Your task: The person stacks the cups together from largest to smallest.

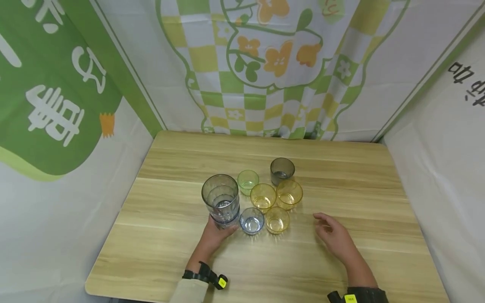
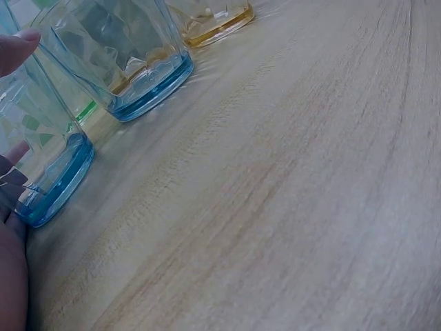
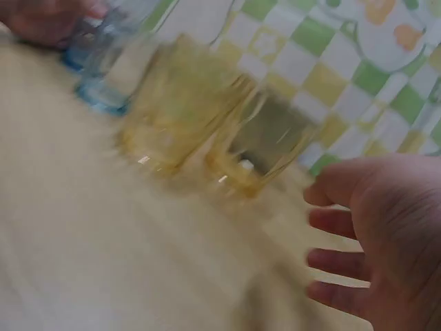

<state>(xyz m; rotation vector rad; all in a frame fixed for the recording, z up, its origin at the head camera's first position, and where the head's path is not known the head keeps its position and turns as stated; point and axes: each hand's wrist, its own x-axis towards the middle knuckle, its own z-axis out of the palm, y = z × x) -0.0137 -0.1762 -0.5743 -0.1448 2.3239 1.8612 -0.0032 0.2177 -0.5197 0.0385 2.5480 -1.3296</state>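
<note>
At the left of the group stands a stack of glasses, a grey glass on top and a blue-based glass at the bottom. My left hand grips the stack low down, thumb on the near side and the other fingers mostly hidden behind. A single blue glass stands just right of that thumb. My right hand is over the table right of the glasses, fingers loosely bent and holding nothing. Nearest to it are the yellow glasses, one in front and one farther back.
A third yellow glass stands in the middle of the group. Behind are a small green glass and a dark grey glass. Everything stands on a wooden table, with a printed curtain along its far edge.
</note>
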